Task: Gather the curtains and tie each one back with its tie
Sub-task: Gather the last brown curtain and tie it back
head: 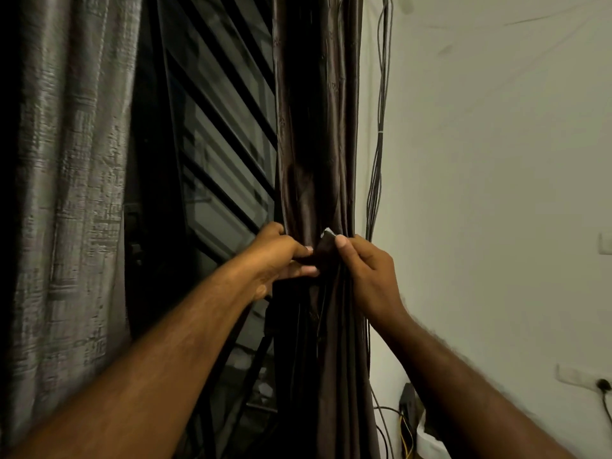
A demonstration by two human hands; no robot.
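Tie (325, 250) between hands (276, 256) (371, 273), against dark curtain (314, 127)

Two bare arms are seen, the left arm (132, 376) and the right arm (463, 385). Short nails are seen on the left hand (275, 256) and the right hand (367, 273). Fine hairs are seen along the right arm.
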